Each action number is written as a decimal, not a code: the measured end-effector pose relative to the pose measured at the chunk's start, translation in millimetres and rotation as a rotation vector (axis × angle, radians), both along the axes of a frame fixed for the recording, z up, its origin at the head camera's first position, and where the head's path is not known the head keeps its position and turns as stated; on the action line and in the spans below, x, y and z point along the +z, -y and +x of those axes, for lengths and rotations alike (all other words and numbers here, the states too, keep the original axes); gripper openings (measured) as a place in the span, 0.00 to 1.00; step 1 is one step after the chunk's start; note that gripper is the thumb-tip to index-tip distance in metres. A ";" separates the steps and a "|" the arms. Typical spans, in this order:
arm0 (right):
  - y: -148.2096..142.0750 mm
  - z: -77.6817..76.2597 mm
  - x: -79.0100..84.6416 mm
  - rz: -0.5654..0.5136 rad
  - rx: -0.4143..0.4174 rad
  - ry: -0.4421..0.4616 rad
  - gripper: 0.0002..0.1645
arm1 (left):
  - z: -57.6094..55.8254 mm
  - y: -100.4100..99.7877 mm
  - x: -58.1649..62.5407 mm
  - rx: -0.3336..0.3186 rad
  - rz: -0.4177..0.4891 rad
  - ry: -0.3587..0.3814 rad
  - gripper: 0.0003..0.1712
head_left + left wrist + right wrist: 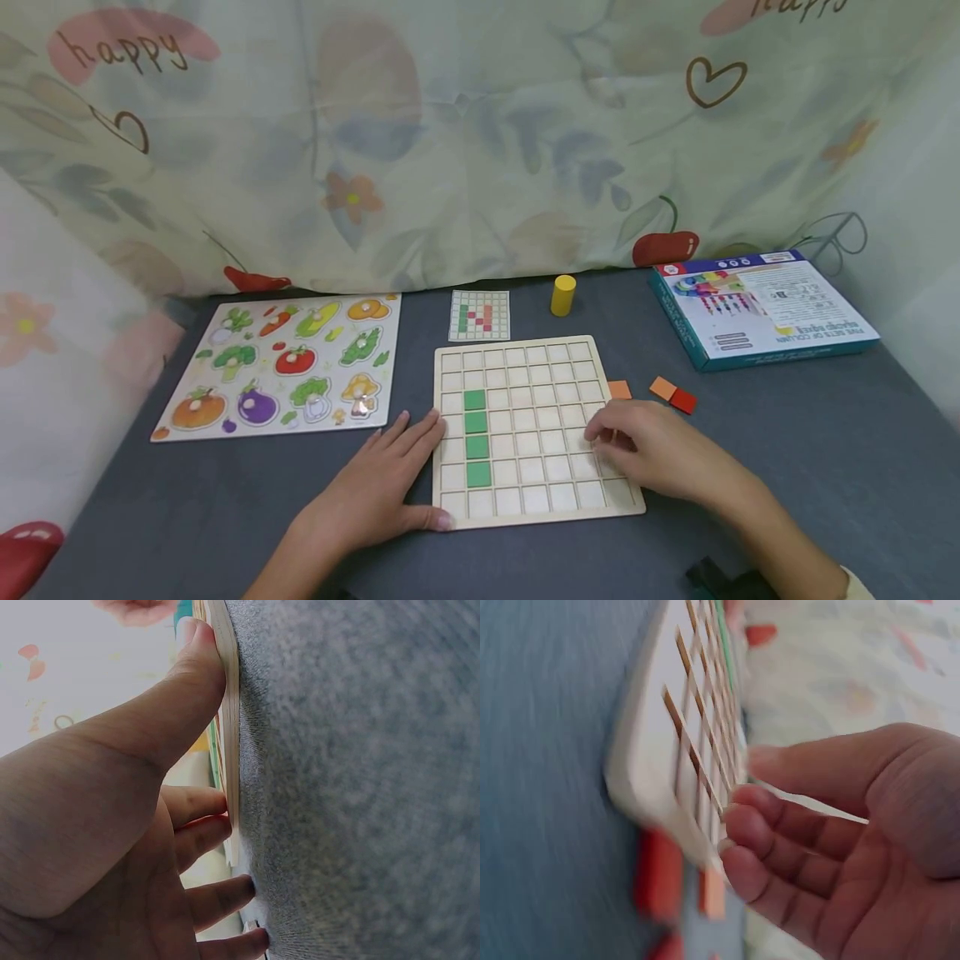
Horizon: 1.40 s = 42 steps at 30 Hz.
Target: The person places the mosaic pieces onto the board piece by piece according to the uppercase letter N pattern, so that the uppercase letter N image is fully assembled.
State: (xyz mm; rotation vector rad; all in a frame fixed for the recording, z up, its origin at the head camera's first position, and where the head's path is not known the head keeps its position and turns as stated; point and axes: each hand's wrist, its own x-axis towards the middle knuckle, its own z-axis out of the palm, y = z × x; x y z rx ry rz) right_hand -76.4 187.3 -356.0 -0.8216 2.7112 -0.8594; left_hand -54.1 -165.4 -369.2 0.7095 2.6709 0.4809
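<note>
A light wooden grid board (pixel 536 502) lies on the dark table with a column of several green square tiles (pixel 477 447) near its left side. My left hand (pixel 382 483) rests along the board's left edge, fingers extended, the thumb at the near corner. Over the right side of the board is my right hand (pixel 660 446), its fingers loosely bent. In the right wrist view no tile shows between thumb and fingers. An orange tile (pixel 619 390) lies at the board's right edge. Farther right, another orange tile touches a red tile (pixel 683 401).
Behind the board are a pattern card (pixel 480 325) and a yellow cylinder (pixel 562 296). A vegetable puzzle board (pixel 281 362) lies at left. On the right sits a flat box (pixel 765 308). A printed curtain (pixel 465 142) hangs along the back.
</note>
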 end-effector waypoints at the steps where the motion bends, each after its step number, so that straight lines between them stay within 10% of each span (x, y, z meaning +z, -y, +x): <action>1: -7.5 -0.1 1.5 0.019 -0.007 0.021 0.07 | 0.0 -0.2 0.2 -0.001 0.000 0.000 0.62; 12: -43.8 4.8 2.9 0.329 -0.147 0.216 0.26 | 0.6 -0.4 0.1 -0.002 0.003 0.000 0.62; 42: -36.4 0.6 -3.4 0.068 -0.136 0.097 0.14 | 0.5 0.2 -0.2 0.002 0.000 -0.004 0.62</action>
